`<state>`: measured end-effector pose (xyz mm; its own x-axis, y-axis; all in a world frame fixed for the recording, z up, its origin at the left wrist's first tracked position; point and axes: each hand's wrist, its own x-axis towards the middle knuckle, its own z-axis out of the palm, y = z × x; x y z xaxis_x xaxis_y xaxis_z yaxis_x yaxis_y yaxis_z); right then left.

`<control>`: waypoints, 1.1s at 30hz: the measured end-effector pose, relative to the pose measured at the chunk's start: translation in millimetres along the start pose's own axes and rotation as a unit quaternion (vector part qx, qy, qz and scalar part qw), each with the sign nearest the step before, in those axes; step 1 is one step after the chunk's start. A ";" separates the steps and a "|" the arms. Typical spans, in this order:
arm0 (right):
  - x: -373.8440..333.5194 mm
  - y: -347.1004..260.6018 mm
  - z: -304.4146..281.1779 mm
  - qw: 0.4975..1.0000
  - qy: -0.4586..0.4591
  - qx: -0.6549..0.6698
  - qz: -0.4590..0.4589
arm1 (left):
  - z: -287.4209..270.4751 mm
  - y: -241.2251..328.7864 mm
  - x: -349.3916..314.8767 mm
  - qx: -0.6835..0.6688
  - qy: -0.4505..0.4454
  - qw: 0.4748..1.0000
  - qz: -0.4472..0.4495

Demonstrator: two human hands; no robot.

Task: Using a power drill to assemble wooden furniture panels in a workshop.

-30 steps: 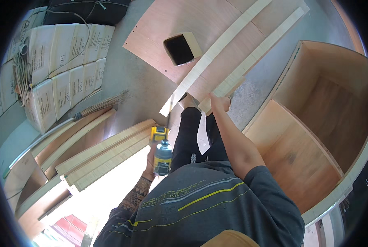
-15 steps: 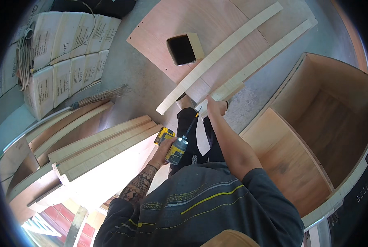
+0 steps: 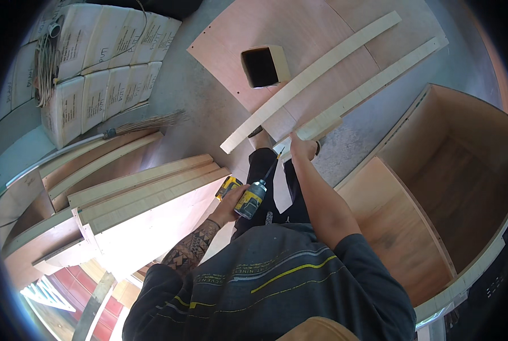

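My left hand (image 3: 228,206) is wrapped round a yellow and black cordless drill (image 3: 250,200) with a long, thin bit pointing away from me. The bit's tip comes close to the near end of a pale plywood strip (image 3: 345,107); whether it touches cannot be made out. My right hand (image 3: 303,149) grips that strip near the same end, with the fingers partly hidden. Beyond it, the strip reaches across a pinkish plywood sheet (image 3: 220,54). A second pale strip (image 3: 311,79), slightly curved, lies on the sheet to the left.
An open cardboard box (image 3: 282,62) stands on the sheet. At right is a large wooden cabinet shell (image 3: 413,210). Several plywood pieces (image 3: 146,184) are stacked at left, near a twig broom (image 3: 146,123). White cartons (image 3: 97,96) are piled at the far left, with coiled cable.
The view has shifted slightly, so the scene sits a little differently. My left hand has brought the drill slightly up and to the right. My right hand stays at the strip's near end.
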<state>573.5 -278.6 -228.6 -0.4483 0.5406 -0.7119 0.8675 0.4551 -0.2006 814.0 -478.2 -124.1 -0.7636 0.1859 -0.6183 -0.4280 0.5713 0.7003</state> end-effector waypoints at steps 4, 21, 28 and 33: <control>13.2 9.9 8.8 1.000 -0.008 -0.013 0.012 | -5.1 10.1 3.7 0.001 -0.017 1.000 -0.010; 15.4 9.8 7.2 0.999 -0.047 0.004 0.021 | -30.1 65.2 15.2 -0.017 0.017 1.000 -0.016; 14.5 9.3 9.0 0.999 -0.041 -0.013 0.026 | -45.6 115.8 32.9 0.010 0.036 0.997 -0.071; 19.4 14.3 15.5 0.998 -0.047 -0.003 0.032 | -51.1 152.7 48.5 0.062 0.035 0.986 -0.150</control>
<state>580.5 -272.5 -255.7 -0.3698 0.4992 -0.7836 0.8922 0.4262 -0.1495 686.9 -422.9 -28.9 -0.6452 -0.0605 -0.7617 -0.5814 0.6857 0.4380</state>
